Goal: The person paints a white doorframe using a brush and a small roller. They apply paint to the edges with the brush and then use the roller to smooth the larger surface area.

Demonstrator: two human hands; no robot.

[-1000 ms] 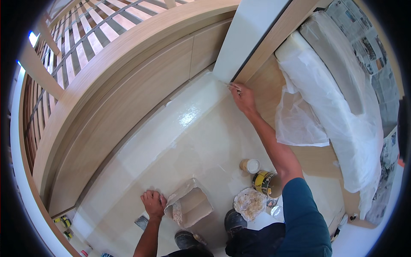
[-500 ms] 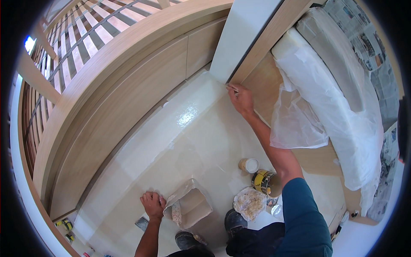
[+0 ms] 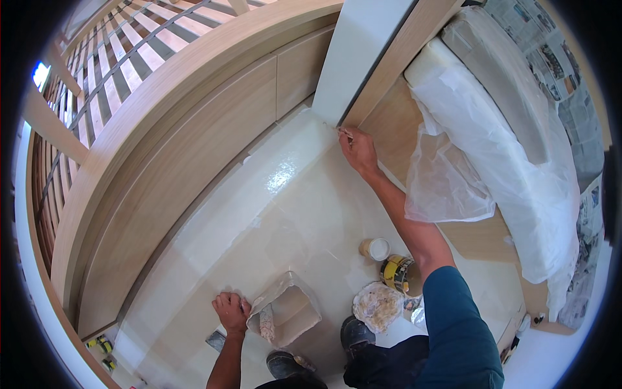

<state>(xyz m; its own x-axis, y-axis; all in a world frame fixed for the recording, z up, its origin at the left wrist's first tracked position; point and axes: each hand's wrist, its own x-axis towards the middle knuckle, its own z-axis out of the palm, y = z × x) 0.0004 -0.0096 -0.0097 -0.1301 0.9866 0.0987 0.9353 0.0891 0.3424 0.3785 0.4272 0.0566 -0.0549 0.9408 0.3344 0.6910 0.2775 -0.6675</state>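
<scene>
Right hand (image 3: pixel 358 150) is out at the far corner, where the white post (image 3: pixel 356 52) meets the wood panel (image 3: pixel 395 107). Fingers are pinched round a thin stick (image 3: pixel 349 136); its working end is too small to make out. Left hand (image 3: pixel 231 312) is low, fingers curled, right at the left edge of the bin (image 3: pixel 301 329). Can't tell if it grips the rim or just leans on the floor (image 3: pixel 295 220).

Handling, my read: stick is light and fairly stiff, could slip if coated; hold it in a fingertip pinch, back from the tip. Bin looks light and thin-walled, so it probably flexes; take it by the rim, on the right side, clear of the roller (image 3: pixel 267 322) propped inside on the left. Roller nap looks soft and probably messy; avoid holding it there. Its handle isn't clearly visible.

Cup (image 3: pixel 376 249) and yellow-black can (image 3: pixel 400 272) stand just beside the right forearm, crumpled dish (image 3: pixel 377 306) next to the can.
</scene>
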